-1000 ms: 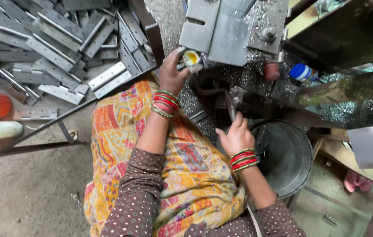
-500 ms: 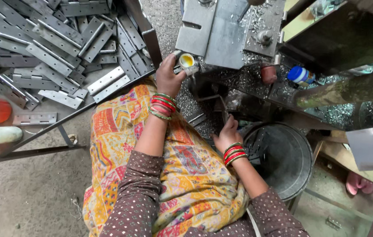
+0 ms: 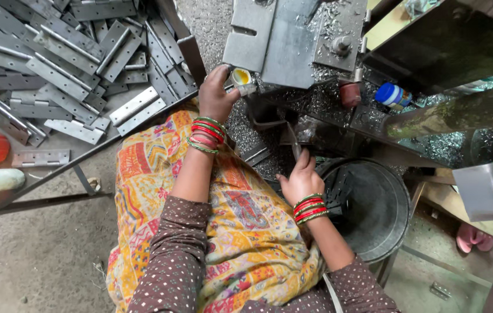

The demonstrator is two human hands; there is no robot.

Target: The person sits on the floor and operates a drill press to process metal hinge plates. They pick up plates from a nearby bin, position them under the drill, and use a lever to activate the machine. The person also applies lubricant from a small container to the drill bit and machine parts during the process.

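At upper centre the left hand pinches a small yellow-topped container against the grey machine plate, steadying it. Lower centre, the right hand seems to pinch 1 thin metal strip above the dark bucket, its fingers curled

Small yellow-topped container sitting upright just below the grey machine plate; thin metal strip standing tilted, below that plate.
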